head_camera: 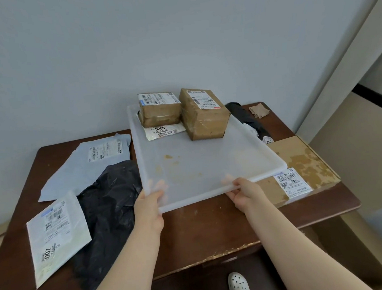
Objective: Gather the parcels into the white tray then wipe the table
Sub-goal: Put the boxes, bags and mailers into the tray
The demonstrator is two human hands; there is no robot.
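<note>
Both hands grip white tray [194, 167] near edge, over the table [204, 231].
Left hand [149, 203] and right hand [243, 192] clamp rim; tilt could slide two cardboard boxes [202, 113] off; mailers remain outside.

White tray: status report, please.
Left hand and right hand grip white tray near edge. Three parcels aboard. Grey mailer, black bag, flat carton still out.
</note>
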